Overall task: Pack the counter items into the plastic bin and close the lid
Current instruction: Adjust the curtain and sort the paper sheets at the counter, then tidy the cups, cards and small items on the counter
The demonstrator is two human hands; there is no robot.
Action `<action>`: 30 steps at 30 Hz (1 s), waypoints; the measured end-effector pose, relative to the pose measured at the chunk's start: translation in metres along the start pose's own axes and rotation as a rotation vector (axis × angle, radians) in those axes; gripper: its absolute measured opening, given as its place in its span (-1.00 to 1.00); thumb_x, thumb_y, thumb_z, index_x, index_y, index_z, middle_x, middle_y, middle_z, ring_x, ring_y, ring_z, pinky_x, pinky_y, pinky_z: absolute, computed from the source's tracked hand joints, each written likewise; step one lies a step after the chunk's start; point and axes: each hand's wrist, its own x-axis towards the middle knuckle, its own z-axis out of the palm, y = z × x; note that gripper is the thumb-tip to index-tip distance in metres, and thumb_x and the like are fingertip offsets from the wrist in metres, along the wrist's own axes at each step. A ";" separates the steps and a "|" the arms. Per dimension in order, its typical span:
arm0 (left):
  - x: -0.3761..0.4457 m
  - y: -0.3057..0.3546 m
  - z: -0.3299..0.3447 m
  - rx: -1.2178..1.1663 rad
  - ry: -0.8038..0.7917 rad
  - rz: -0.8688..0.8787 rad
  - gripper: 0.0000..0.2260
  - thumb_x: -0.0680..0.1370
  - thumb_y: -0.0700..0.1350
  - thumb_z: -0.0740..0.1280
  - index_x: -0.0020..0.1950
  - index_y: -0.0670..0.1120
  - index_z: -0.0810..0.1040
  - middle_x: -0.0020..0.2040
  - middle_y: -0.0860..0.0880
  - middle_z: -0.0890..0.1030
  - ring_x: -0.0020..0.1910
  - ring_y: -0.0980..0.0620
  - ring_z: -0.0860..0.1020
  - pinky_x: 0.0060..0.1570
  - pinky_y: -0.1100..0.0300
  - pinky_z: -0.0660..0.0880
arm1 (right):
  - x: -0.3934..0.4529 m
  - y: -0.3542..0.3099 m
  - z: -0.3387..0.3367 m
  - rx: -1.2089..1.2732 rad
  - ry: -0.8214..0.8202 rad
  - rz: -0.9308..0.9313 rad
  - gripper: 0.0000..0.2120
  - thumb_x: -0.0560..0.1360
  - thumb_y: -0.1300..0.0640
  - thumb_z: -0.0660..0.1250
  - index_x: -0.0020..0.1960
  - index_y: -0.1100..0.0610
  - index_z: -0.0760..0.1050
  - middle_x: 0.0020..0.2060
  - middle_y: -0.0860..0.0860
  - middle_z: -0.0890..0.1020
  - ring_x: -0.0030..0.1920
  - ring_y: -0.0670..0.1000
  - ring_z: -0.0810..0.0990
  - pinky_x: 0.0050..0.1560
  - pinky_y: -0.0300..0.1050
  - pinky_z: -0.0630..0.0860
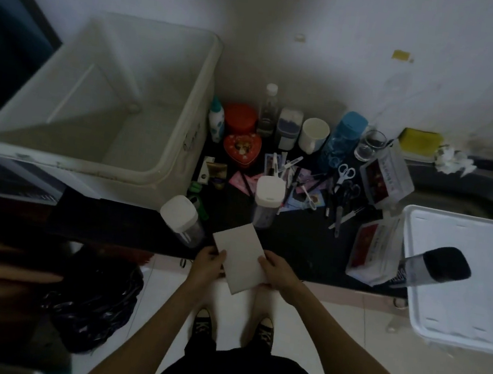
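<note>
A large white plastic bin (181, 123) stands open and looks empty at the left of the dark counter (300, 243). Its white lid (459, 318) lies at the right edge. A flat white box (241, 256) is held over the counter's front edge: my left hand (207, 264) grips its left side and my right hand (278, 271) grips its right side. Behind it stand two white-capped jars (179, 217) (269, 194). Further back are a red heart-shaped tin (241, 149), a white mug (313, 134), a blue bottle (342, 139) and scissors (346, 174).
A dark-capped bottle (434, 266) lies on the lid's left edge beside packets (374, 252) in clear wrap. A sink (468, 189) sits at the back right with a yellow sponge (420, 139). A black bag (94, 301) lies on the tiled floor at the left.
</note>
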 end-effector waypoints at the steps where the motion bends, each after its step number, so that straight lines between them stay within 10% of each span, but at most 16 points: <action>1: -0.001 -0.002 0.000 0.000 -0.030 -0.041 -0.79 0.65 -0.18 0.23 0.25 -0.23 0.43 0.11 -0.19 0.59 0.00 -0.13 0.60 -0.17 0.11 0.59 | -0.002 0.002 -0.003 -0.017 0.000 0.006 -0.66 0.66 0.02 0.11 0.42 0.00 0.33 0.17 0.02 0.51 0.11 0.01 0.53 -0.16 -0.13 0.55; 13: 0.011 0.027 0.032 0.358 -0.078 0.191 -0.66 0.52 -0.12 0.43 0.25 -0.11 0.44 -0.01 -0.10 0.61 -0.08 -0.01 0.62 -0.02 0.09 0.61 | -0.016 0.048 -0.086 0.223 0.425 0.011 -0.65 0.66 0.12 0.13 0.42 0.17 0.35 0.25 0.18 0.49 0.12 0.12 0.49 -0.20 -0.07 0.57; 21: -0.018 0.073 0.015 0.855 0.019 0.594 -0.66 0.45 -0.03 0.48 0.14 -0.03 0.44 0.05 -0.01 0.51 -0.03 0.04 0.52 -0.02 0.07 0.56 | -0.006 0.010 -0.085 -0.800 0.713 -0.042 -0.47 0.50 -0.10 0.38 0.35 0.14 0.37 0.26 0.16 0.48 0.24 0.22 0.49 0.21 0.11 0.48; 26: -0.050 0.111 -0.047 1.167 0.375 0.971 -0.54 0.32 -0.10 0.56 0.16 -0.06 0.50 0.12 -0.09 0.52 0.12 -0.11 0.46 0.11 -0.01 0.45 | 0.001 -0.054 -0.060 -0.297 0.410 -0.540 -0.24 0.37 0.03 0.56 0.45 0.15 0.29 0.25 0.05 0.50 0.16 0.03 0.54 0.08 -0.15 0.51; 30: -0.046 0.109 -0.079 1.338 0.414 0.843 -0.39 0.29 -0.05 0.58 0.28 -0.11 0.48 0.12 -0.15 0.53 0.08 -0.18 0.51 0.00 -0.03 0.50 | 0.015 -0.088 -0.040 -0.231 0.260 -0.622 -0.08 0.28 0.07 0.62 0.50 0.10 0.21 0.39 0.03 0.42 0.37 0.04 0.39 0.31 -0.07 0.41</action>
